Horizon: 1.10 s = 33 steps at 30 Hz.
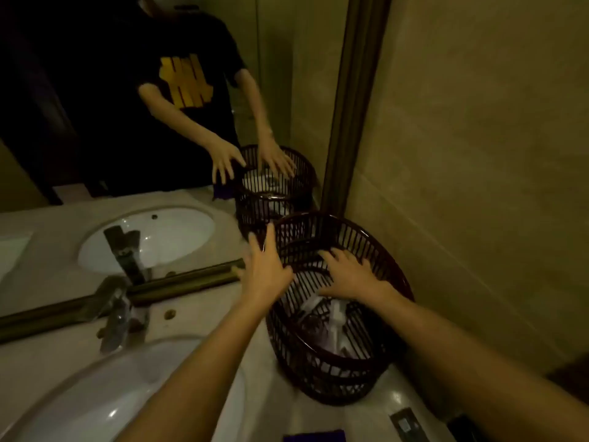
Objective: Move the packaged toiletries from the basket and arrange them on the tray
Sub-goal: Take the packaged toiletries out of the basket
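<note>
A dark slatted basket (376, 250) stands on the counter in the corner, against the mirror and the tiled wall. White and clear packaged toiletries (334, 317) lie at its bottom, partly hidden by the slats. My left hand (264, 272) hovers at the basket's left rim with fingers spread and nothing in it. My right hand (347, 275) reaches over the rim into the basket, palm down, fingers spread; it holds nothing that I can see. No tray is clearly in view.
A white sink (95, 403) with a chrome faucet (118, 317) lies to the left on the marble counter (204, 314). A purple packet (314, 437) and a dark packet (403, 424) lie near the front edge. The mirror (127, 122) reflects me and the basket.
</note>
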Tool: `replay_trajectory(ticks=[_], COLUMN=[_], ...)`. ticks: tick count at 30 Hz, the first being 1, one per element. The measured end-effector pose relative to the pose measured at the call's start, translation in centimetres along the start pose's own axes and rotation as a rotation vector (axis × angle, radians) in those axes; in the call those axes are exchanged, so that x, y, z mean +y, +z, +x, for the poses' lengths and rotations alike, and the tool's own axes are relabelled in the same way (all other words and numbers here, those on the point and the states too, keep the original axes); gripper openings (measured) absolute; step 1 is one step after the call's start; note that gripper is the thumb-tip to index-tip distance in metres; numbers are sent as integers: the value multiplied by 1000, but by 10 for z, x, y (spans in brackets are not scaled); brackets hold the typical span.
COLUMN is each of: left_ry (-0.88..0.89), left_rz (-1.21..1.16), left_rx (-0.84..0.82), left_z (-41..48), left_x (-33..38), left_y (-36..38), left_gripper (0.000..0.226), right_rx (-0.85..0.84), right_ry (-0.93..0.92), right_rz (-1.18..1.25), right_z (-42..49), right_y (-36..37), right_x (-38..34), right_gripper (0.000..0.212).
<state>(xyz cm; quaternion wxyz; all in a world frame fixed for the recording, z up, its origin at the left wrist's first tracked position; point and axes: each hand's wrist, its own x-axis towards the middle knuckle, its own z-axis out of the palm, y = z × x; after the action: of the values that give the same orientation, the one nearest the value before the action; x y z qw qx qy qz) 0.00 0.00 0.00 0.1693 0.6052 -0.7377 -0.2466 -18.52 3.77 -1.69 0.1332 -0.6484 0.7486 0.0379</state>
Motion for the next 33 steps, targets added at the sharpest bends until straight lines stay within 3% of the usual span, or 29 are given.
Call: replay_trajectory(ticks=[3,6,9,13,16,19,21,24,27,29,33], left_ry=[-169,-111,-81,-76,-82,-91,-89,-93,-86,-86,-69], left_rz=[-168,-318,-322,-328,-285,-277,-289,-290,-308,-321,-340], left_rx=[-10,122,153,140,152,158,159,153,142,140,155], left_z=[-4,-5,-2,-5,-4,-4,-4,-4,-5,-5,-8], left_x=[-3,-9,-11,-10,-12,-12,-12,-12,-12,-11,-9], left_y=[29,43,46,45,46,48,47,46,46,45,42], left_gripper=[98,85,79,81,84,87,86,86,89,93,87], right_rx=[-94,-205,-407,-692,-782,-686,-494,-183,-30,16,-84], right_ry=[15,62,106,137,181,213,171,173,110,42,-3], right_rz=[39,46,37,69,141,249,307,417,628,866,1270], right_z=[2,13,25,43,56,65,67,68,64,56,37], right_y=[26,46,51,63,85,94,88,74,50,31,3], right_x=[17,30,31,32,43,48,43,35,31,30,28], right_gripper=[94,85,65,58,49,25,9,5,16,34,84])
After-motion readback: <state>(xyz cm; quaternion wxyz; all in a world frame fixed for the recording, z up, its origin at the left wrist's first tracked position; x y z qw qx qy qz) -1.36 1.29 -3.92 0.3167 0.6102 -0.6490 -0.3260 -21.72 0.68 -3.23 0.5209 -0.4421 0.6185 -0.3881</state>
